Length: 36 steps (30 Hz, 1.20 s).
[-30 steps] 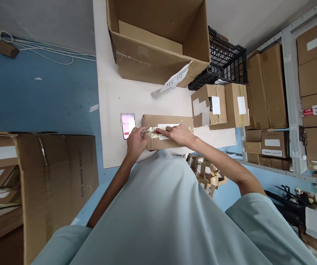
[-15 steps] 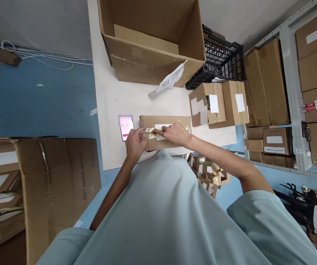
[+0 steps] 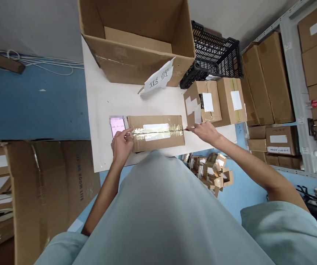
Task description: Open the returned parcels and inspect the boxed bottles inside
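Note:
A long taped cardboard box [image 3: 156, 132] with a white label lies on the white table [image 3: 111, 103] in front of me. My left hand [image 3: 121, 141] presses on the box's left end, fingers curled over it. My right hand [image 3: 206, 131] is just past the box's right end, closed on a small red-tipped cutter [image 3: 186, 129] whose tip points at the tape seam. A phone [image 3: 117, 126] with a lit screen lies on the table just left of the box.
A large open carton [image 3: 136, 40] with a paper sign [image 3: 158, 79] stands at the table's far side, a black crate [image 3: 213, 55] beside it. Two small boxes [image 3: 215, 102] sit at right. Shelves of boxes [image 3: 307, 73] stand right; a big carton [image 3: 42, 184] stands left. Cardboard scraps [image 3: 212, 175] lie on the blue floor.
My right hand has drawn the cutter along the tape seam from the box's left part to beyond its right end. My left hand stays on the left end.

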### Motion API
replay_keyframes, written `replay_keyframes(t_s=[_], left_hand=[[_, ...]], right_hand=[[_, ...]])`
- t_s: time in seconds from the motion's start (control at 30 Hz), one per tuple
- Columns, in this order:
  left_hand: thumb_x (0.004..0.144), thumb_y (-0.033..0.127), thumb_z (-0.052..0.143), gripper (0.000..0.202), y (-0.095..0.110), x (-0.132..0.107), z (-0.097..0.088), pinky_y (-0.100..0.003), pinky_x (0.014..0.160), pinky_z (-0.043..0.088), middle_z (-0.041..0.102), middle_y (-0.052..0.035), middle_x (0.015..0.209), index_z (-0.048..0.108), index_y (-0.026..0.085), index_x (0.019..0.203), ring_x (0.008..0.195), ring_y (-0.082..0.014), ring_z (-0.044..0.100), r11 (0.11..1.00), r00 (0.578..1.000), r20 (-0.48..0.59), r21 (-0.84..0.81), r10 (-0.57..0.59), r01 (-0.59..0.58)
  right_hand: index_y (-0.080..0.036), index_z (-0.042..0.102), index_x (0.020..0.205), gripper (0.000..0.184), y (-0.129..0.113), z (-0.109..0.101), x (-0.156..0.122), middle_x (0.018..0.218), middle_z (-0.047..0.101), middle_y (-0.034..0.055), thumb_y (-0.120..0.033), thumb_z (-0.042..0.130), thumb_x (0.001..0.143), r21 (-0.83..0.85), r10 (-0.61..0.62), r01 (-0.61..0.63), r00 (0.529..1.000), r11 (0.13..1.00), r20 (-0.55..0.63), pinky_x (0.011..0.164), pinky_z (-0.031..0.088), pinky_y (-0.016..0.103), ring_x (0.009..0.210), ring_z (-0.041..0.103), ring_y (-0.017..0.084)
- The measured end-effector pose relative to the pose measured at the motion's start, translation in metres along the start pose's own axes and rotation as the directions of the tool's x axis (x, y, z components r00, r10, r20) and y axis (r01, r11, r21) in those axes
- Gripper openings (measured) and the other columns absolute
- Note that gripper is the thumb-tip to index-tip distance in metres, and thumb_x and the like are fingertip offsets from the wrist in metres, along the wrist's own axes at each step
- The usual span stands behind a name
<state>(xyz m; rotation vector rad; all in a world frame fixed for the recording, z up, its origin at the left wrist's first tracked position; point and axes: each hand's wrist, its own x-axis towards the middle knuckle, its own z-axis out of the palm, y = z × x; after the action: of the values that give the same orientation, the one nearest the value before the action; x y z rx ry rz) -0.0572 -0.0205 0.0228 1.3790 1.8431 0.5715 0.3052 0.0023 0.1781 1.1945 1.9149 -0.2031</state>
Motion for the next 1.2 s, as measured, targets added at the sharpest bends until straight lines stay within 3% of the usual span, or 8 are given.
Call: replay_keyframes(t_s=[0.37, 0.57, 0.73, 0.83, 0.93, 1.1, 1.2], left_hand=[[0.100, 0.022, 0.059, 0.039, 0.014, -0.012, 0.018, -0.043, 0.102, 0.057, 0.070, -0.0079, 0.112, 0.081, 0.026, 0.132, 0.092, -0.0255, 0.072, 0.985, 0.989, -0.145, 0.171, -0.002, 0.027], [0.100, 0.022, 0.059, 0.040, 0.020, -0.012, 0.029, -0.044, 0.105, 0.057, 0.069, -0.0081, 0.114, 0.079, 0.026, 0.134, 0.095, -0.0263, 0.073, 0.971, 0.983, -0.183, 0.229, -0.028, 0.070], [0.101, 0.024, 0.058, 0.040, 0.024, -0.012, 0.033, -0.043, 0.103, 0.058, 0.070, -0.0084, 0.115, 0.079, 0.025, 0.135, 0.097, -0.0260, 0.074, 0.962, 0.978, -0.201, 0.253, -0.053, 0.104], [0.101, 0.023, 0.057, 0.040, 0.028, -0.013, 0.034, -0.042, 0.103, 0.058, 0.071, -0.0090, 0.117, 0.079, 0.025, 0.135, 0.098, -0.0261, 0.075, 0.956, 0.975, -0.212, 0.267, -0.065, 0.122], [0.100, 0.020, 0.056, 0.041, 0.035, -0.013, 0.036, -0.045, 0.104, 0.058, 0.071, -0.0104, 0.118, 0.079, 0.023, 0.133, 0.099, -0.0276, 0.075, 0.946, 0.971, -0.224, 0.287, -0.085, 0.149], [0.099, 0.021, 0.055, 0.041, 0.047, -0.014, 0.040, -0.053, 0.106, 0.057, 0.072, -0.0150, 0.120, 0.080, 0.019, 0.132, 0.103, -0.0339, 0.076, 0.948, 0.965, -0.243, 0.272, -0.097, 0.164], [0.099, 0.024, 0.055, 0.042, 0.051, -0.017, 0.043, -0.053, 0.109, 0.056, 0.071, -0.0154, 0.121, 0.079, 0.020, 0.133, 0.103, -0.0328, 0.074, 0.944, 0.962, -0.254, 0.279, -0.105, 0.177]], right_hand=[[-0.032, 0.047, 0.172, 0.065, 0.032, 0.045, -0.001, 0.119, 0.080, 0.0143, -0.006, 0.042, 0.112, 0.075, -0.133, 0.145, 0.980, 0.987, -0.146, 0.071, 0.037, 0.034, 0.097, 0.078, 0.026], [-0.030, 0.040, 0.175, 0.071, 0.025, 0.031, 0.003, 0.126, 0.078, 0.0157, -0.002, 0.041, 0.109, 0.095, -0.259, 0.291, 0.931, 0.952, -0.256, 0.070, 0.042, 0.033, 0.098, 0.078, 0.025], [-0.026, 0.051, 0.167, 0.060, 0.015, 0.023, 0.036, 0.127, 0.079, 0.0162, -0.004, 0.040, 0.111, 0.091, -0.382, 0.425, 0.874, 0.901, -0.300, 0.075, 0.047, 0.033, 0.104, 0.079, 0.026], [-0.015, 0.061, 0.154, 0.050, 0.016, 0.032, 0.043, 0.124, 0.080, 0.0205, -0.003, 0.041, 0.110, 0.120, -0.355, 0.403, 0.887, 0.907, -0.294, 0.078, 0.049, 0.034, 0.106, 0.079, 0.027], [-0.009, 0.062, 0.152, 0.051, 0.026, 0.044, 0.034, 0.119, 0.080, 0.0230, 0.000, 0.041, 0.107, 0.133, -0.323, 0.364, 0.912, 0.922, -0.253, 0.077, 0.050, 0.035, 0.106, 0.080, 0.029], [-0.011, 0.051, 0.164, 0.056, 0.052, 0.054, 0.009, 0.118, 0.079, 0.0244, -0.006, 0.040, 0.109, 0.152, -0.281, 0.316, 0.936, 0.937, -0.212, 0.074, 0.048, 0.034, 0.101, 0.078, 0.029], [-0.016, 0.047, 0.168, 0.061, 0.059, 0.066, 0.009, 0.121, 0.078, 0.0234, -0.005, 0.040, 0.108, 0.182, -0.257, 0.298, 0.942, 0.937, -0.217, 0.075, 0.046, 0.035, 0.100, 0.078, 0.029]])
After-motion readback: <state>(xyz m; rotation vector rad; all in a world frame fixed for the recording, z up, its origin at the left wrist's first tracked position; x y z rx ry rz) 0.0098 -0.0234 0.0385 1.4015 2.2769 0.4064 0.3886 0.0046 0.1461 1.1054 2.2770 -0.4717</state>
